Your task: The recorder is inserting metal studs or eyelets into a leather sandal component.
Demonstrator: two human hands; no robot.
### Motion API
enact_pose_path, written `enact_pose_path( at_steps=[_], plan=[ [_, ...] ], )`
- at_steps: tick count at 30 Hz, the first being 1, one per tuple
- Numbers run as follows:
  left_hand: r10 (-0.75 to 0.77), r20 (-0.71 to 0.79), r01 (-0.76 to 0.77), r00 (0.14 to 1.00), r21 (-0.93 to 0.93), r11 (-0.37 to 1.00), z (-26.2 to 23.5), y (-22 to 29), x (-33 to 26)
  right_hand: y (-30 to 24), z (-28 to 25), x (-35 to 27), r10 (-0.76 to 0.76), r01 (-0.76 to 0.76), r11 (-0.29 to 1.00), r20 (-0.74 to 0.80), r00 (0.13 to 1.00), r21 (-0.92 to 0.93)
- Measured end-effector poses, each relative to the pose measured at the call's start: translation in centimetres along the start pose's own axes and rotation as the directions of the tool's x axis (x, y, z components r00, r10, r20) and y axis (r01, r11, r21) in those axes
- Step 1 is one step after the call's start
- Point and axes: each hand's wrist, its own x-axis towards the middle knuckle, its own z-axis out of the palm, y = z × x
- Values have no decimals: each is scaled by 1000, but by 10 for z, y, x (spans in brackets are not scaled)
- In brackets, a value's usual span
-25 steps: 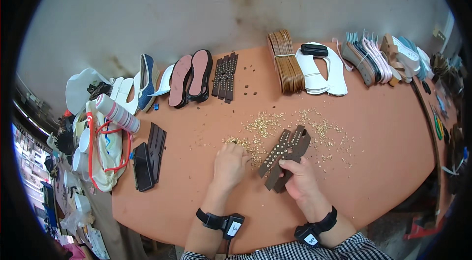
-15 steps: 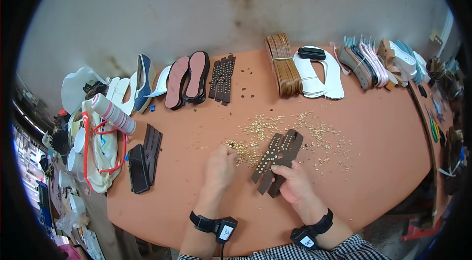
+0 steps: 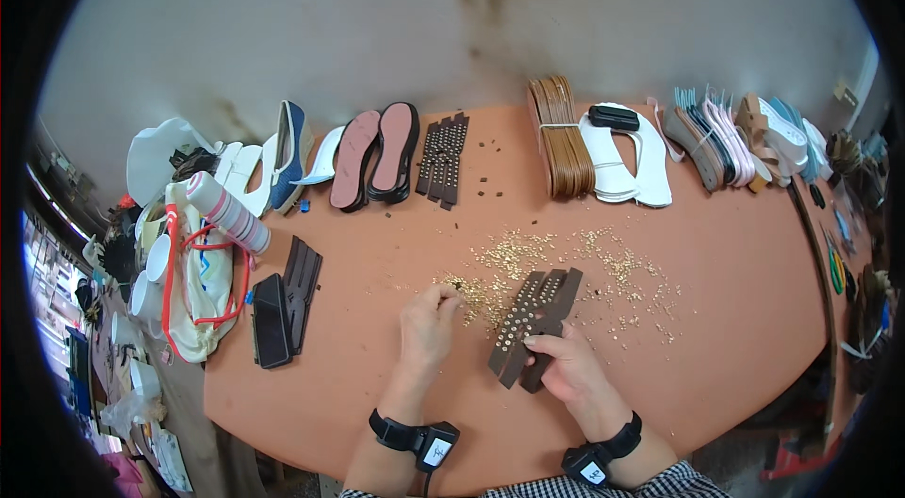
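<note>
Grey wall (image 3: 311,17) with brownish stains (image 3: 483,3) behind an orange-brown table (image 3: 320,413)

the person's left hand (image 3: 429,324) and right hand (image 3: 571,368) are bare. left wristband (image 3: 394,432): black, bearing a boxy black module (image 3: 447,435) with a white label (image 3: 436,452), dark mark on it; thin black cable (image 3: 427,483) from its lower end. right wristband (image 3: 623,439): black, similar black unit (image 3: 578,457), white tag (image 3: 593,473) likewise marked. right sleeve (image 3: 683,481): small black-and-white check.

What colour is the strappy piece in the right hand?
The strappy piece is dark brown with golden studs, clearest in the head view.
</note>
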Motion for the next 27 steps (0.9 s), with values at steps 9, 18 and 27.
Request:
enact_pose_path(
  at_steps=[9,18,27],
  plan=[
    [129,-59,-133,990,-70,989,1,0,-1,-1,8,-6,-60,61,998,-44,997,18],
    [-43,102,100,994,-651,753,5,16,-12,5,4,-2,-146,143,986,-36,989,-81],
    [47,249,168,967,-771,615,5,55,-34,1,6,-7,-233,232,972,-2,973,-33]
  ],
)
